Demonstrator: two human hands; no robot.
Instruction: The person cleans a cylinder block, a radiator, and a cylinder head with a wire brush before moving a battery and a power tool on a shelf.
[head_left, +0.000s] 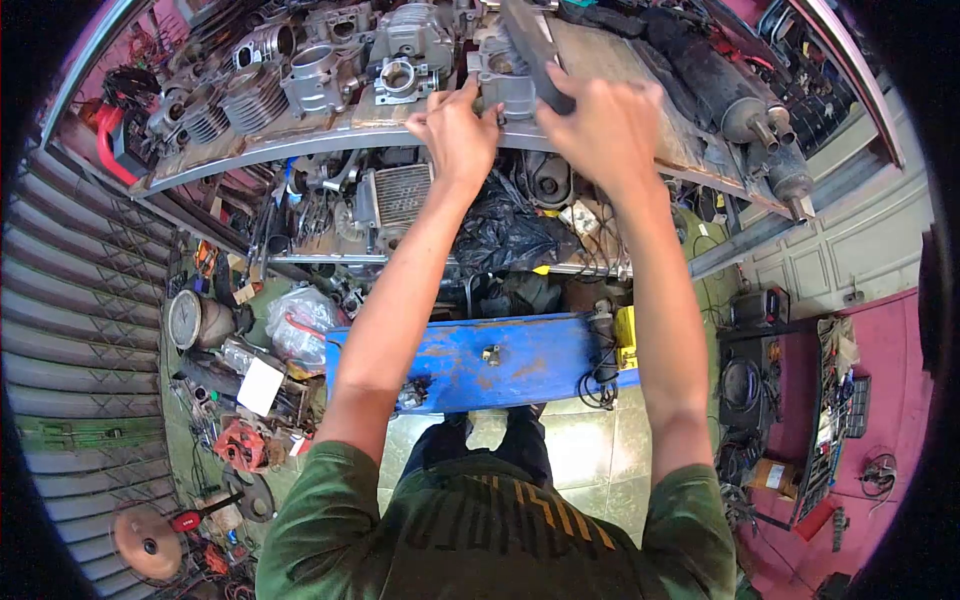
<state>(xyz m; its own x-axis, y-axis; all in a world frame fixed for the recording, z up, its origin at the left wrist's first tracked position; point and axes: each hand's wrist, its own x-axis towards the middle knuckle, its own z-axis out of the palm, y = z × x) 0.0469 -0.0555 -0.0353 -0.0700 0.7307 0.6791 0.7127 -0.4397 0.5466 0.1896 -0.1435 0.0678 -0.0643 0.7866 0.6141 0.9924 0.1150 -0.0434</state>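
Both my arms reach up to a high shelf (330, 135) crowded with grey engine cylinders. My left hand (455, 125) grips the near side of a grey engine cylinder block (497, 80) at the shelf's front edge. My right hand (605, 120) is closed on a dark flat part (535, 45) that lies across the top of that block. Other cylinders (310, 75) stand to the left of it, apart from my hands.
Dark exhaust mufflers (735, 100) lie on the shelf at right. A lower shelf holds a radiator (400, 195) and a black plastic bag (505, 235). Below is a blue bench (500, 360), clutter on the floor at left (245, 390), and a tool rack (830, 420) at right.
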